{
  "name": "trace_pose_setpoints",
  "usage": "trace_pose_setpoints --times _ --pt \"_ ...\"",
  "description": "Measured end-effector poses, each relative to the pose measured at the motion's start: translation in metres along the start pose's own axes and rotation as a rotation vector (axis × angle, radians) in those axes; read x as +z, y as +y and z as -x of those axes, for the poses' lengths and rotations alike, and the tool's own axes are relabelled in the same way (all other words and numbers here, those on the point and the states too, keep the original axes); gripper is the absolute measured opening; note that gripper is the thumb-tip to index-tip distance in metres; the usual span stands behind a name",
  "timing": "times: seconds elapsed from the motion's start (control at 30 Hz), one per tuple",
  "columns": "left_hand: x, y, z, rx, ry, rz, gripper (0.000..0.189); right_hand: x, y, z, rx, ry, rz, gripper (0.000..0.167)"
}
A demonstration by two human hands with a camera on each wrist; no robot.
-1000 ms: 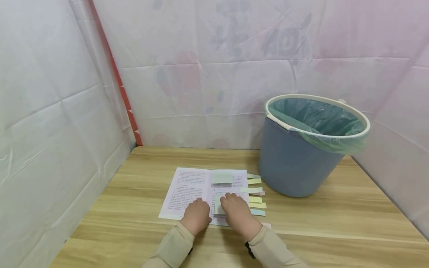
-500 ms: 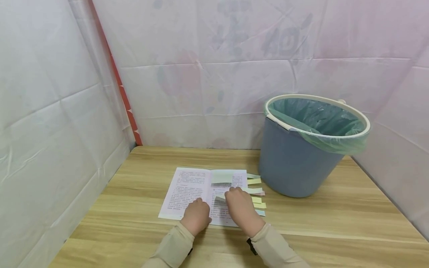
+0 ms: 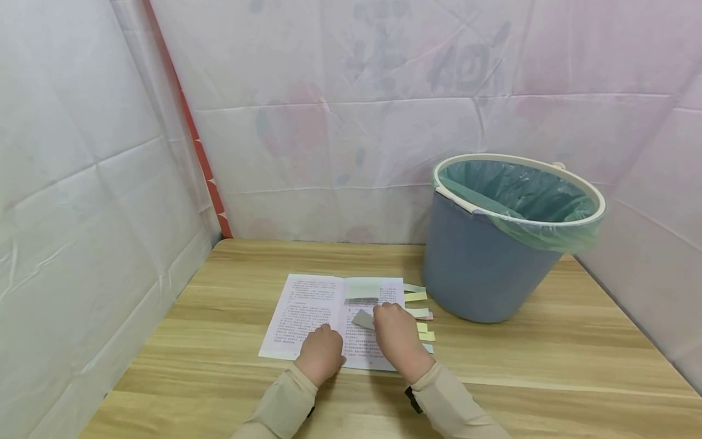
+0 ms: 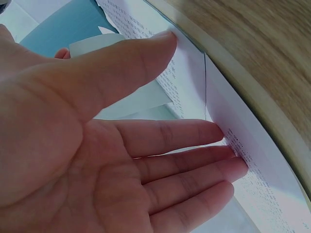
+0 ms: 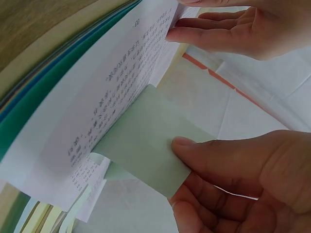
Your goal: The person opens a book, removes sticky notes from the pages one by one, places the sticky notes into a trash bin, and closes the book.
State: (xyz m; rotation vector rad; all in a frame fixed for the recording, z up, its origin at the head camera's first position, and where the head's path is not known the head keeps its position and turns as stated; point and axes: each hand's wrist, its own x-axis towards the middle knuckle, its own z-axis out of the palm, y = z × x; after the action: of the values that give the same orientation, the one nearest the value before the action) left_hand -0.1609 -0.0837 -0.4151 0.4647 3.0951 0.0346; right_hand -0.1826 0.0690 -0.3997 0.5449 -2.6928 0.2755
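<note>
An open book (image 3: 307, 314) with printed pages lies on the wooden table. My left hand (image 3: 322, 353) rests on the lower part of the left page; in the left wrist view its fingers (image 4: 184, 182) are straight, their tips against the paper. Over the right page, my right hand (image 3: 403, 341) pinches a pale green sticky note (image 5: 146, 141) between thumb and fingers. The note is lifted and bent, its far edge still against the page in the right wrist view. Another pale green sticky note (image 3: 363, 288) lies at the top of the right page.
Several coloured paper tabs, among them a yellow tab (image 3: 415, 297), stick out from the book's right edge. A blue-grey bin (image 3: 471, 262) with a green liner bag (image 3: 515, 183) stands behind them to the right. Fabric walls (image 3: 274, 158) enclose the table (image 3: 219, 390).
My right hand has moved a little to the right, peeling the lower sticky note up from lying flat so its grey underside shows. The left hand stays in place.
</note>
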Motion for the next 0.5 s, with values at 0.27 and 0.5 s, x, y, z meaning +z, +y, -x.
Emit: trace_pose_setpoints --times 0.27,0.5 --pt "-0.0002 -0.0005 0.0020 0.000 0.000 0.001 0.037 0.0027 0.0033 -0.0015 0.046 0.006 -0.017 0.013" --pt "-0.0027 -0.0003 0.0021 0.012 0.017 -0.009 0.036 0.0015 0.0049 -0.0033 0.094 -0.020 -0.031 0.014"
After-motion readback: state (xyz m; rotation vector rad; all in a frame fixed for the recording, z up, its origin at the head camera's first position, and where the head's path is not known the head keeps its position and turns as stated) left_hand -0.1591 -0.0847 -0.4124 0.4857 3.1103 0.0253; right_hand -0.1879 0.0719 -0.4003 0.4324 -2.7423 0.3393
